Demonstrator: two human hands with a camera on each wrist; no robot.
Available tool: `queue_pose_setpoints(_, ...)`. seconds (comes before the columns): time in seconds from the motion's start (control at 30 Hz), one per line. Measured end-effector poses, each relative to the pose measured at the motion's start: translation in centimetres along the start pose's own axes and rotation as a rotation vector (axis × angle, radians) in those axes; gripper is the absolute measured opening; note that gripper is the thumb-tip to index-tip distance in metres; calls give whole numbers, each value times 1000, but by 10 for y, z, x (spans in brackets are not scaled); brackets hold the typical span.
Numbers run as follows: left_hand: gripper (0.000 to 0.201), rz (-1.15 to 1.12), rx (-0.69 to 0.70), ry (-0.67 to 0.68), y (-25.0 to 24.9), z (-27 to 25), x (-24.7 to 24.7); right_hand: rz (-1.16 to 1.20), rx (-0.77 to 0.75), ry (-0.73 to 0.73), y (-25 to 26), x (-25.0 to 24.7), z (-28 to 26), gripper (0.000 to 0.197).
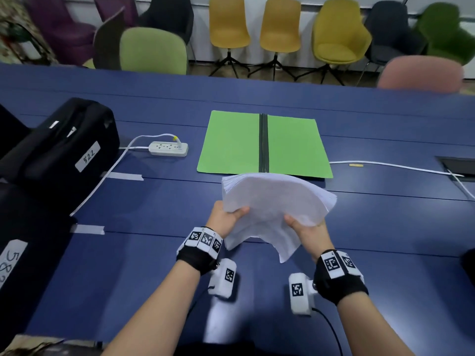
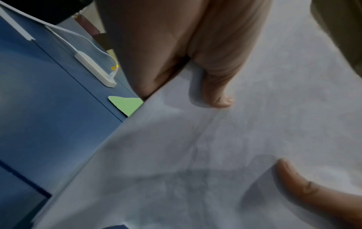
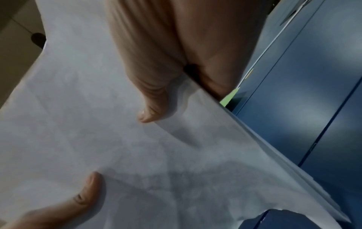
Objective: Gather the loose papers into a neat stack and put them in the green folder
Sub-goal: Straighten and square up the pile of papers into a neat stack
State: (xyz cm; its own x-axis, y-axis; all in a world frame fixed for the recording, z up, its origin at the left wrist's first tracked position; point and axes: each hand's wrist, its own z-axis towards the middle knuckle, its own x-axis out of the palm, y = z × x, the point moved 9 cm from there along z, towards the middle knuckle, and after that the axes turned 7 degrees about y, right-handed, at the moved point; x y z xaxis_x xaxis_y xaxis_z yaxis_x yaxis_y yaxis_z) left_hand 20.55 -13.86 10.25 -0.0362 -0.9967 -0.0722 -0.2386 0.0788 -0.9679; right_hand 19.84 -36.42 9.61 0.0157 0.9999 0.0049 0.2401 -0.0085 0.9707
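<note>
A thick stack of white papers is held above the blue table, bowed upward in the middle. My left hand grips its left edge with the thumb on top. On the right edge, my right hand holds it the same way. The green folder lies open and flat just beyond the stack, a dark spine down its middle. In the left wrist view the papers fill the frame and a corner of the folder shows. The right wrist view shows the papers under my thumb.
A white power strip with cable lies left of the folder. Black cases with labels stand at the left. A white cable runs right toward a table hatch. Chairs line the far side.
</note>
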Motion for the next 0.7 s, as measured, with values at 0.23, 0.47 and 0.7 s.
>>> queue_pose_setpoints(0.23,14,-61,48,28,-27,-12,-8,-60,12,69,12,-3,-7,21)
queue_pose_setpoints(0.47,22,-215,159,-115,-85,-17,-17,55,-284,124,93,6,-23,22)
queue_pose_setpoints(0.7,36,-208,146,-113,-86,-18,-14,9,-308,107,98,7,-20,23)
